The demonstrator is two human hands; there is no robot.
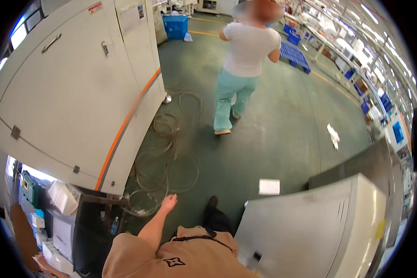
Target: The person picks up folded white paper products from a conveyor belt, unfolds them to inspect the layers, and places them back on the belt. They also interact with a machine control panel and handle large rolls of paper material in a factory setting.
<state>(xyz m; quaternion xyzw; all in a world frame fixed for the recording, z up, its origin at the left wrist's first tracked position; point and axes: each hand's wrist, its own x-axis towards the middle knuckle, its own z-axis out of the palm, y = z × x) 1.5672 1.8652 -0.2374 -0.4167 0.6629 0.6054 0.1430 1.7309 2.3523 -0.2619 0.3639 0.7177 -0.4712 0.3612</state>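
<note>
**Hose (174,134) ahead and left of left hand (170,203)**

We find, left to right: pale cabinet (74,88); hose looped on the floor (282,134), running lengthwise away; left hand, nearer, curled, clenched or slack we cannot tell; co-worker (248,51) ahead; grey cabinet (296,227) flanking. Right hand unseen.

Green floor (282,125), loosely coiled hoses (174,139), white rectangular sheet (269,186), crumpled white scrap (333,137), blue pallet (294,57)

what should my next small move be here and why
Probably place the next step to the right of the coiled tubing: its loose loops lie on the green floor, beyond the left hand and left of the dark shoe, and might catch a foot.
</note>
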